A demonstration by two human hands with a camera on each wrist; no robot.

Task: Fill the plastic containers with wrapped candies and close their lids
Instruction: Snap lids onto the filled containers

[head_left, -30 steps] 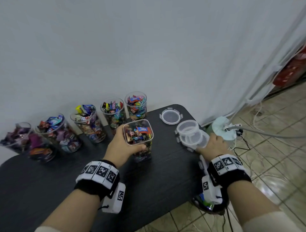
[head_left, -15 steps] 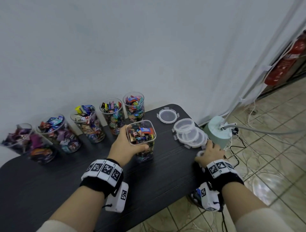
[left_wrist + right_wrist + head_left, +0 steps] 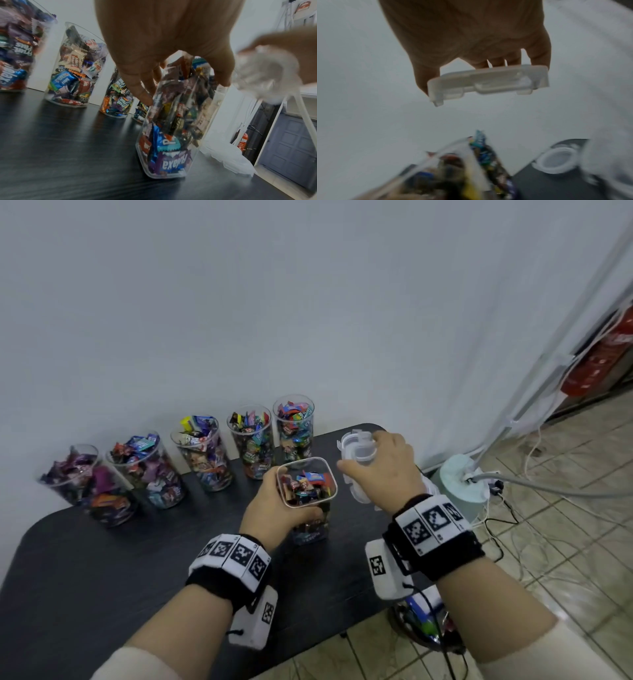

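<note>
A clear squarish container (image 3: 307, 487) (image 3: 173, 121) full of wrapped candies stands on the black table (image 3: 102, 570), lidless. My left hand (image 3: 274, 508) (image 3: 159, 54) grips it around its upper part. My right hand (image 3: 380, 463) (image 3: 471, 40) holds a translucent white clip lid (image 3: 358, 445) (image 3: 488, 82) in the air, just right of and above the container's mouth. Blurred in the left wrist view, that lid (image 3: 267, 73) hangs beside the container.
Several open candy-filled containers (image 3: 205, 453) line the wall at the back of the table. More lids (image 3: 556, 162) lie on the table's right end, mostly hidden behind my right hand. A pale green stand (image 3: 462, 477) and cables (image 3: 507, 529) are on the tiled floor to the right.
My right hand has risen from the table's right edge with one lid and moved left toward the held container. The left hand and container stayed put.
</note>
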